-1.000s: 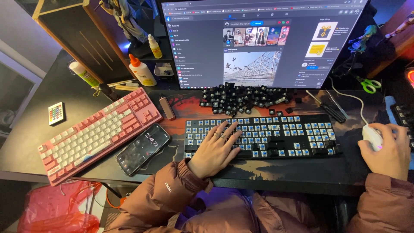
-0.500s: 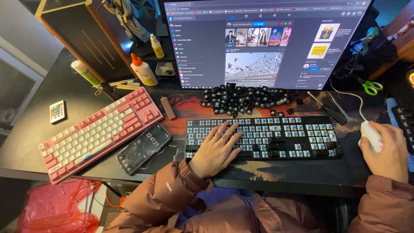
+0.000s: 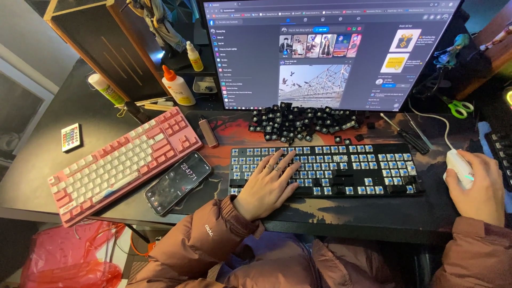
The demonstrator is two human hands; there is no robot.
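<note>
Your left hand (image 3: 269, 184) flat, fingers spread, on bare keyboard (image 3: 325, 169); right hand (image 3: 478, 189) cups mouse (image 3: 460, 167); loose keycaps (image 3: 306, 121) beyond.

The black keyboard (image 3: 325, 170) under the left hand (image 3: 266, 184) is showing bare blue plastic switch stems on a matt black plate. The white mouse (image 3: 460, 166) beneath the right hand (image 3: 480, 189) is looking like smooth, slightly glossy plastic. Far behind, loose black keycaps (image 3: 304, 120) are lying in a matt plastic heap. The pink keyboard (image 3: 122, 162) at left is showing satin plastic caps, and the phone (image 3: 177, 182) is gleaming with glossy glass. The desk (image 3: 48, 176) is appearing matt black, the sleeves (image 3: 197, 248) soft puffed brown cloth.
</note>
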